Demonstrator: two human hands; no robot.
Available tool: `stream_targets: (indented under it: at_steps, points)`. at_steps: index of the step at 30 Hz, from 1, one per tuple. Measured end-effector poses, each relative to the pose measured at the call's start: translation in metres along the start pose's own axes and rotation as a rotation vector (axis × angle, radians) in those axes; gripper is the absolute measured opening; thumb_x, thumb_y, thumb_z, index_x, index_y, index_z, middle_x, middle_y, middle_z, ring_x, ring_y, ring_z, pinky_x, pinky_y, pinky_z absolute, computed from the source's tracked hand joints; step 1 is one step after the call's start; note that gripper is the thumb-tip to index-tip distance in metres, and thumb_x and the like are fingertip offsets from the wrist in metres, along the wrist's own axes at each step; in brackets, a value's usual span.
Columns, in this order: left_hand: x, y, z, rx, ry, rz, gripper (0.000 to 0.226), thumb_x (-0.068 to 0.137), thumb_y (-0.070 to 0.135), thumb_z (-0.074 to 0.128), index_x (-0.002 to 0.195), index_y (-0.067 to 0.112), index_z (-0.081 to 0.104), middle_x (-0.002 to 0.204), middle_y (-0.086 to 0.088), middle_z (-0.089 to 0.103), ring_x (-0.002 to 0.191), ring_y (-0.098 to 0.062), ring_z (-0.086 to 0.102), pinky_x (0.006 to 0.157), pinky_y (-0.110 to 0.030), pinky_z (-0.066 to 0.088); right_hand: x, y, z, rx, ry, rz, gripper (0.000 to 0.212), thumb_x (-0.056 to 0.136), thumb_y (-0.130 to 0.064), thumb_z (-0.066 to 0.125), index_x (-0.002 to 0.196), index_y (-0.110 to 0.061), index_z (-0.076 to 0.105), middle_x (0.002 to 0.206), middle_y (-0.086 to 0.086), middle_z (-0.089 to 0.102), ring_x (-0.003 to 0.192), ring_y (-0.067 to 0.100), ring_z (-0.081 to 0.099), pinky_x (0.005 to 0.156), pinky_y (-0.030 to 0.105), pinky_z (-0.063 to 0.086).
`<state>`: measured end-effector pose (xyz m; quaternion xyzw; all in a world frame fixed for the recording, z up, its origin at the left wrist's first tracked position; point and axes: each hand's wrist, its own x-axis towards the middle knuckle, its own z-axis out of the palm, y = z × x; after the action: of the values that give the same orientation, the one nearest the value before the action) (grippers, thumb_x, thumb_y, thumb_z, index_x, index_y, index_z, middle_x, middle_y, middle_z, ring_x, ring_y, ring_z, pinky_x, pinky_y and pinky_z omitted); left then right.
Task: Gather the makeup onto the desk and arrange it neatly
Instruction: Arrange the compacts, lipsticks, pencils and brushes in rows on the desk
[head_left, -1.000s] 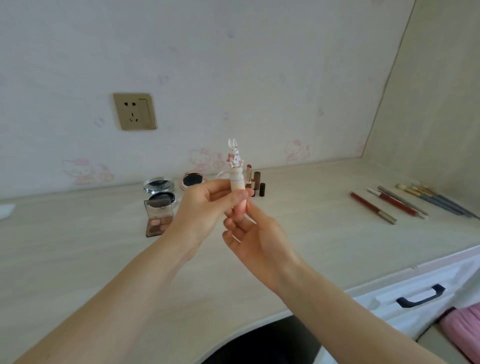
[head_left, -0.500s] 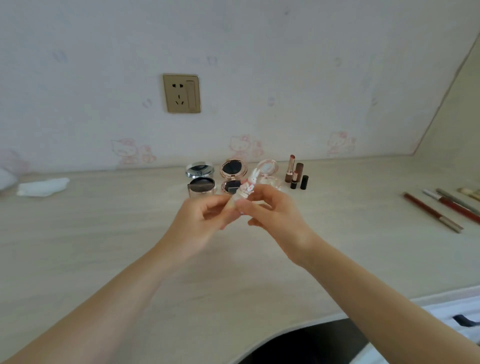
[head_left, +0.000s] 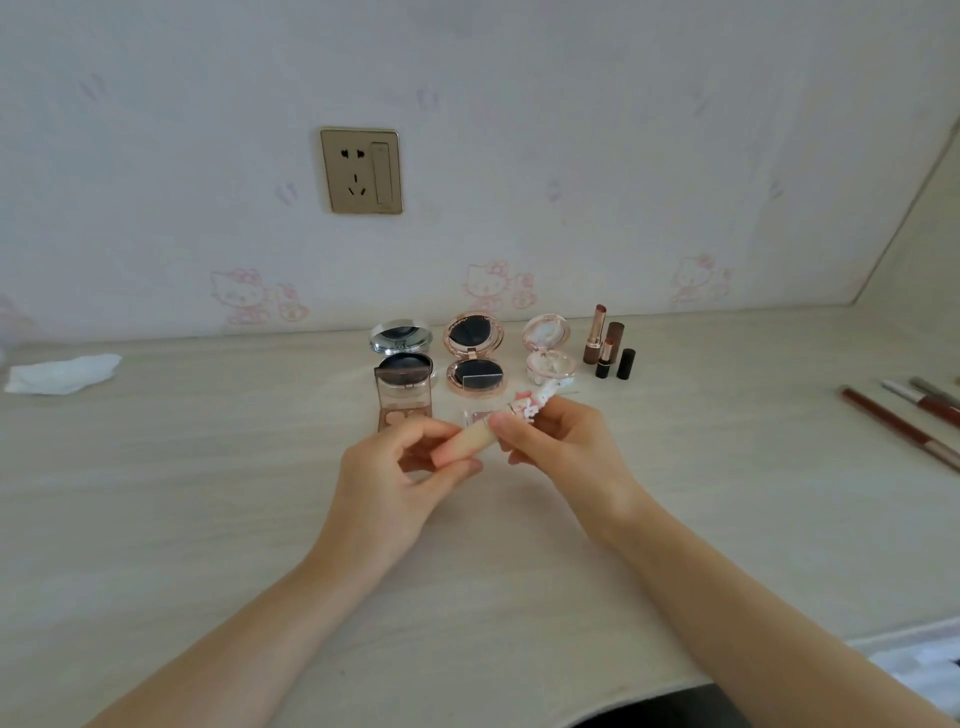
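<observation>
Held item: cream tube with rabbit-figure cap (head_left: 478, 436), tilted, cap end up and to the right, raised above the desk (head_left: 156, 519).
Left hand (head_left: 395, 478): fingers and thumb pinched on the tube's lower end.
Right hand (head_left: 566, 447): fingers curled round the cap end.
Back row, by the wall: silver compact (head_left: 401, 338), rose-gold compact (head_left: 474, 353), clear pink compact (head_left: 548, 349), all open; brown palette (head_left: 404, 397) in front of the silver one.
Lipsticks (head_left: 607, 343): upright, just right of the compacts.
Pencils (head_left: 904, 421): laid far right.
Tissue (head_left: 60, 373): far left.
Wall: socket (head_left: 362, 171).
</observation>
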<state>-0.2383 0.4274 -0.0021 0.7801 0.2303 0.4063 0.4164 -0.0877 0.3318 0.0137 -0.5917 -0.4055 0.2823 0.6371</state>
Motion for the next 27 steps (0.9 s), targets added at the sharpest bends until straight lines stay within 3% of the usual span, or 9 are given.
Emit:
stream_targets:
  at_steps: [5, 9, 12, 14, 17, 19, 24, 27]
  points:
    - [-0.0016, 0.0028, -0.0023, -0.002, -0.026, -0.005, 0.02, 0.07, 0.026, 0.081, 0.088, 0.032, 0.074, 0.081, 0.016, 0.072, 0.077, 0.001, 0.067, 0.069, -0.006, 0.044, -0.0049, 0.0003, 0.0007, -0.022, -0.006, -0.039, 0.008, 0.085, -0.018, 0.069, 0.091, -0.013, 0.069, 0.088, -0.001, 0.074, 0.079, 0.01, 0.066, 0.071, 0.025, 0.054]
    - [-0.0007, 0.004, -0.0045, -0.093, -0.093, -0.045, 0.025, 0.07, 0.042, 0.072, 0.093, 0.031, 0.076, 0.082, 0.014, 0.074, 0.075, 0.002, 0.066, 0.067, -0.007, 0.044, -0.0074, 0.0006, -0.003, -0.032, -0.038, -0.101, 0.01, 0.087, -0.012, 0.067, 0.097, -0.012, 0.068, 0.098, 0.005, 0.072, 0.09, 0.016, 0.066, 0.074, 0.025, 0.054]
    - [-0.0005, 0.0041, -0.004, -0.129, -0.097, -0.064, 0.026, 0.07, 0.041, 0.072, 0.094, 0.032, 0.075, 0.083, 0.012, 0.074, 0.078, -0.002, 0.068, 0.07, -0.013, 0.049, -0.0078, 0.0003, -0.0055, 0.143, -0.125, -0.021, 0.02, 0.083, -0.008, 0.069, 0.101, -0.015, 0.066, 0.099, 0.008, 0.069, 0.093, 0.016, 0.063, 0.082, 0.028, 0.05]
    - [-0.001, 0.0041, -0.0029, -0.121, -0.108, -0.06, 0.028, 0.071, 0.042, 0.072, 0.096, 0.031, 0.075, 0.085, 0.011, 0.074, 0.082, -0.007, 0.069, 0.073, -0.016, 0.051, -0.0072, -0.0004, -0.0064, 0.236, -0.137, 0.023, 0.029, 0.076, -0.014, 0.07, 0.105, -0.016, 0.065, 0.094, 0.0, 0.067, 0.092, 0.014, 0.062, 0.081, 0.028, 0.048]
    - [-0.0028, 0.0052, -0.0008, -0.072, -0.145, -0.026, 0.029, 0.073, 0.042, 0.071, 0.099, 0.03, 0.075, 0.088, 0.015, 0.074, 0.084, -0.004, 0.069, 0.074, -0.01, 0.046, -0.0064, -0.0016, -0.0049, 0.195, -0.072, 0.02, 0.025, 0.073, -0.026, 0.074, 0.093, -0.017, 0.063, 0.081, -0.007, 0.065, 0.084, 0.011, 0.062, 0.078, 0.03, 0.048]
    - [-0.004, 0.0063, -0.0002, -0.063, -0.158, -0.017, 0.028, 0.075, 0.041, 0.07, 0.099, 0.029, 0.075, 0.086, 0.016, 0.073, 0.083, -0.001, 0.068, 0.074, -0.008, 0.044, -0.0062, -0.0016, -0.0049, 0.187, -0.029, -0.001, 0.022, 0.071, -0.022, 0.075, 0.088, -0.015, 0.062, 0.077, -0.005, 0.064, 0.08, 0.014, 0.062, 0.08, 0.033, 0.049]
    - [-0.0036, 0.0078, -0.0017, -0.073, -0.133, -0.041, 0.025, 0.077, 0.039, 0.069, 0.096, 0.025, 0.076, 0.077, 0.015, 0.071, 0.076, 0.001, 0.065, 0.069, -0.007, 0.042, -0.0075, -0.0049, -0.0075, 0.402, -0.1, 0.002, 0.049, 0.071, -0.001, 0.072, 0.115, -0.016, 0.06, 0.098, 0.01, 0.072, 0.095, 0.023, 0.068, 0.082, 0.028, 0.053]
    - [-0.0048, 0.0091, 0.0004, -0.071, -0.114, -0.041, 0.023, 0.078, 0.03, 0.073, 0.1, 0.022, 0.076, 0.08, 0.015, 0.072, 0.078, -0.002, 0.066, 0.071, -0.008, 0.043, -0.0081, -0.0072, -0.0069, 0.327, -0.097, 0.034, 0.041, 0.074, -0.014, 0.073, 0.113, -0.021, 0.061, 0.102, -0.003, 0.071, 0.095, 0.013, 0.067, 0.077, 0.025, 0.051]
